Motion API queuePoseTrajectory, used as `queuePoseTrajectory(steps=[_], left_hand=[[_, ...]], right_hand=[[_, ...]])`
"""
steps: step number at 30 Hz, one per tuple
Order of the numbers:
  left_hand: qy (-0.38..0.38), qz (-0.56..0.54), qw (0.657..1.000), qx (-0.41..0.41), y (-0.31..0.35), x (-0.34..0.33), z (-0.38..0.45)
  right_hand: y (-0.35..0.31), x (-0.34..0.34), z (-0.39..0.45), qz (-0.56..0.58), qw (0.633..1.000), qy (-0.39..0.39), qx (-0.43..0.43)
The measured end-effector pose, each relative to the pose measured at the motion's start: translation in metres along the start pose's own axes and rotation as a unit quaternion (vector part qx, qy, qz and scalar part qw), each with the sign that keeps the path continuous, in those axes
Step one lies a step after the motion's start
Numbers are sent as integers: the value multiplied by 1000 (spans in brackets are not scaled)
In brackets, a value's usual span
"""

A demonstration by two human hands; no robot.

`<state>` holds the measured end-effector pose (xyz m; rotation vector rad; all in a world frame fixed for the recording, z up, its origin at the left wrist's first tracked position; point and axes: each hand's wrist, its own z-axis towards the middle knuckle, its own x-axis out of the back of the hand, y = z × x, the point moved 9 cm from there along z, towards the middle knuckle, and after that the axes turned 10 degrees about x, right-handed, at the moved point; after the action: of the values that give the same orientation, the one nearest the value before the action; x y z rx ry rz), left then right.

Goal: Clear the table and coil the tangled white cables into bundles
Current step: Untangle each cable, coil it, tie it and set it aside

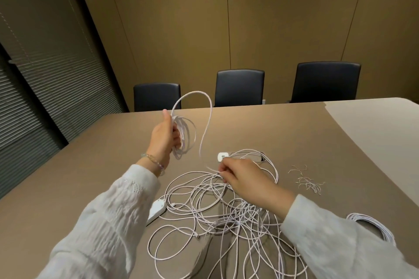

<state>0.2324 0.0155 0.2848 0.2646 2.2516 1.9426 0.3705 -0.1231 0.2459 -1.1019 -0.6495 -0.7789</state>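
While left grip holds coil, right grip pinches strand (taut)

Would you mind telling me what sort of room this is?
Most likely an office meeting room: a long table, black chairs along its far side, and a power socket set in the tabletop.
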Motion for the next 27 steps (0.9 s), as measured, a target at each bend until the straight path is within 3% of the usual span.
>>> queuePoseTrajectory(steps=[4, 9, 14, 16, 19, 20, 22, 27], left_hand=[[-103, 18, 993, 46, -11, -34, -12], [-218, 138, 964, 64, -29, -62, -34], [-272, 145, 945, 109, -38, -68, -44], [-280, 139, 944, 100, -36, -68, -44], [-242, 157, 956, 57, -26, -62, -41], [-225, 163, 960, 47, -23, -60, -39], [-220, 153, 962, 48, -22, -60, -38], [-310, 69, 943, 102, -28, -80, -56]], right_hand=[[-21, 18, 8, -25, 998, 47, 26], [-16, 56, 15, -3, 985, 172, 8], [-12, 61, 16, 45, 981, 186, 29], [-3, 59, 15, 150, 971, 188, -5], [11, 52, 12, 407, 888, 198, -78], [12, 53, 11, 444, 869, 201, -85], [9, 54, 10, 424, 881, 196, -73], [1, 57, 11, 284, 935, 212, -15]])
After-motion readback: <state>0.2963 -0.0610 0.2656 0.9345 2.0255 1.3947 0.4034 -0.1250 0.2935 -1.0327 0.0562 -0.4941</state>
